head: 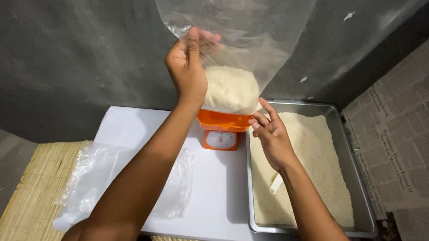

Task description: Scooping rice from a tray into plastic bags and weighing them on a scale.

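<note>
above the orange scale (223, 129), left hand (188, 71) fingers pinch the upright bag (235, 48), mouth up.

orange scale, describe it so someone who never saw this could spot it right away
Start at the white board lying in front of the grey wall. At its far edge, just left of the metal tray of rice, stands the small orange scale with a round white dial facing the person. It is the only orange thing, and the clear bag of rice sits on top.

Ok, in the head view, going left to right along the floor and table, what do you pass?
Woven mat → pile of empty plastic bags → orange scale → metal tray of rice → newspaper.
</note>
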